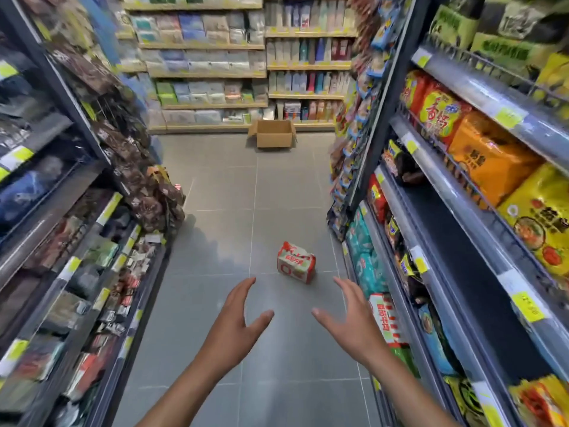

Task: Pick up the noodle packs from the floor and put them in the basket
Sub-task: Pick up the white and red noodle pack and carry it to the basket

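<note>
Grey aisle floor (pixel 221 192): noodle pack (pixel 296 262) ahead of me, long axis pointing roughly away. My right hand (pixel 351 318) nearer than left hand (pixel 237 315); fingers (pixel 345 286) spread wide, empty.

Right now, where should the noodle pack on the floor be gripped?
Probably across its two opposite sides, from above: the noodle pack is bulky, lies alone on open floor, and the left hand and right hand are open, apart, short of it.

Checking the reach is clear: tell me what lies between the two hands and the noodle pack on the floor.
Only bare floor tiles, in the head view, between the left hand, the right hand and the noodle pack.
</note>
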{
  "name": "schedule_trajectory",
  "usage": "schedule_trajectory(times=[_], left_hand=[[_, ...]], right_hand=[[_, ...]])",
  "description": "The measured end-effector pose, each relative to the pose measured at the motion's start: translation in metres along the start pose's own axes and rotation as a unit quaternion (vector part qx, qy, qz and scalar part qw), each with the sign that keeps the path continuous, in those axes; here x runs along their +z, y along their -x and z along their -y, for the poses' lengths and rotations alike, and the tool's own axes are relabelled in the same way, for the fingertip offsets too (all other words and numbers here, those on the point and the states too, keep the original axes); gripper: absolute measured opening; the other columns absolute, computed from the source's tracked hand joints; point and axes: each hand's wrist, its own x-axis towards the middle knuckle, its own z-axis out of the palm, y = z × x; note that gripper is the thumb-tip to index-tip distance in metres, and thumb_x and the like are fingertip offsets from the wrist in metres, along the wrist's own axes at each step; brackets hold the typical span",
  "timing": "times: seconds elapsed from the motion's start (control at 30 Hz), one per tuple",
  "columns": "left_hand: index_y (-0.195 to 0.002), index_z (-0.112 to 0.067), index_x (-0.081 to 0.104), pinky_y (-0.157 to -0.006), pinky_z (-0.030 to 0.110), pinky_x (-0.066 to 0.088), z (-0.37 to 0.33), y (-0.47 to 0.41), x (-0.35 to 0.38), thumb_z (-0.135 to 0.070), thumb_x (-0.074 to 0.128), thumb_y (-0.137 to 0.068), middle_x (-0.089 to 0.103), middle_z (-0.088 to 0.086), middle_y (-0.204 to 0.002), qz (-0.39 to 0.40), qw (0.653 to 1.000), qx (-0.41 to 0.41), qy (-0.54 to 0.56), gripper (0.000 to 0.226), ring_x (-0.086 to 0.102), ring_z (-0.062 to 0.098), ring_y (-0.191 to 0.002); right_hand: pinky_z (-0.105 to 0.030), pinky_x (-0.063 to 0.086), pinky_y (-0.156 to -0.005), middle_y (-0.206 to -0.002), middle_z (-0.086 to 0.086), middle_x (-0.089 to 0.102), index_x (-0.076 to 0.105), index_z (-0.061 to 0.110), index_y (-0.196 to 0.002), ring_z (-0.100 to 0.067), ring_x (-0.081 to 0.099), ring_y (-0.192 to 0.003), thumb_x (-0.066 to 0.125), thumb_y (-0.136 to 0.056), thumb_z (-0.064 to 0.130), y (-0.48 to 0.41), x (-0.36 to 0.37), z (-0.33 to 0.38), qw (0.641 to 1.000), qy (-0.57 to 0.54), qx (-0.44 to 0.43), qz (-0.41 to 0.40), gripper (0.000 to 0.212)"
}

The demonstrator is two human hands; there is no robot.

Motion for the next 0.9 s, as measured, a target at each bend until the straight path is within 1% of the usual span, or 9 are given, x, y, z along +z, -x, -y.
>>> schedule_trajectory(times=[0.17,0.27,0.37,0.47,0.57,0.63,0.77,0.9], left_hand=[[-0.152,-0.035,0.033,-0.115,0.019,0.023,0.015,-0.075,-0.008,-0.044,0.068,-0.091,0.032,-0.016,-0.157,0.001,1.0,-0.03,0.006,0.071,0.029,-0.001,-0.144],[-0.147,-0.043,0.03,-0.109,0.017,0.025,0.027,-0.127,-0.02,-0.044,0.068,-0.092,0.032,-0.022,-0.151,0.01,0.999,-0.034,0.009,0.067,0.032,-0.004,-0.139],[-0.152,-0.038,0.031,-0.112,0.019,0.024,0.047,-0.189,-0.033,-0.047,0.066,-0.092,0.031,-0.017,-0.158,0.024,0.999,-0.036,-0.007,0.071,0.03,-0.003,-0.141],[-0.153,-0.038,0.029,-0.114,0.02,0.024,0.061,-0.261,-0.045,-0.05,0.064,-0.092,0.029,-0.014,-0.161,0.061,0.997,-0.035,-0.024,0.071,0.027,0.002,-0.147],[-0.154,-0.038,0.029,-0.118,0.023,0.024,0.072,-0.322,-0.049,-0.051,0.063,-0.092,0.029,-0.013,-0.162,0.102,0.993,-0.015,-0.053,0.072,0.026,0.005,-0.15],[-0.154,-0.036,0.031,-0.118,0.023,0.024,0.08,-0.369,-0.046,-0.051,0.063,-0.093,0.031,-0.012,-0.162,0.138,0.987,-0.01,-0.079,0.07,0.029,0.007,-0.149],[-0.153,-0.035,0.034,-0.114,0.019,0.022,0.087,-0.434,-0.034,-0.049,0.064,-0.093,0.034,-0.01,-0.161,0.176,0.979,-0.004,-0.098,0.068,0.03,0.006,-0.148],[-0.152,-0.037,0.035,-0.113,0.019,0.025,0.1,-0.501,-0.008,-0.052,0.063,-0.092,0.036,-0.013,-0.159,0.22,0.97,-0.014,-0.103,0.067,0.033,0.004,-0.145]], right_hand=[[-0.026,0.028,-0.114,-0.156,0.006,0.035,0.04,0.027,-0.149,-0.015,0.034,-0.146,0.076,-0.083,0.046,-0.099,0.002,0.011,1.0,-0.008,0.009,0.017,0.078],[-0.022,0.026,-0.109,-0.153,0.007,0.037,0.041,0.027,-0.148,-0.014,0.036,-0.144,0.078,-0.083,0.043,-0.154,0.009,0.018,1.0,-0.006,0.019,0.022,0.076],[-0.019,0.025,-0.106,-0.15,0.005,0.04,0.042,0.024,-0.148,-0.015,0.038,-0.142,0.079,-0.084,0.037,-0.209,0.02,0.025,0.999,0.001,0.032,0.015,0.075],[-0.019,0.025,-0.108,-0.151,0.003,0.039,0.042,0.022,-0.148,-0.016,0.037,-0.142,0.079,-0.084,0.036,-0.265,0.029,0.028,0.998,0.005,0.067,0.006,0.075],[-0.026,0.028,-0.112,-0.154,0.0,0.038,0.042,0.02,-0.148,-0.019,0.037,-0.144,0.077,-0.085,0.041,-0.31,0.037,0.021,0.995,0.018,0.094,-0.005,0.075],[-0.03,0.029,-0.115,-0.155,-0.001,0.038,0.042,0.019,-0.149,-0.021,0.037,-0.144,0.078,-0.085,0.04,-0.345,0.044,0.009,0.992,0.016,0.126,-0.012,0.076],[-0.032,0.029,-0.118,-0.156,-0.003,0.039,0.043,0.018,-0.149,-0.021,0.036,-0.145,0.078,-0.084,0.039,-0.388,0.05,-0.012,0.983,-0.002,0.184,-0.027,0.077],[-0.033,0.029,-0.117,-0.155,-0.006,0.039,0.043,0.017,-0.149,-0.023,0.038,-0.143,0.079,-0.084,0.035,-0.437,0.057,-0.046,0.97,-0.02,0.24,-0.023,0.076]])
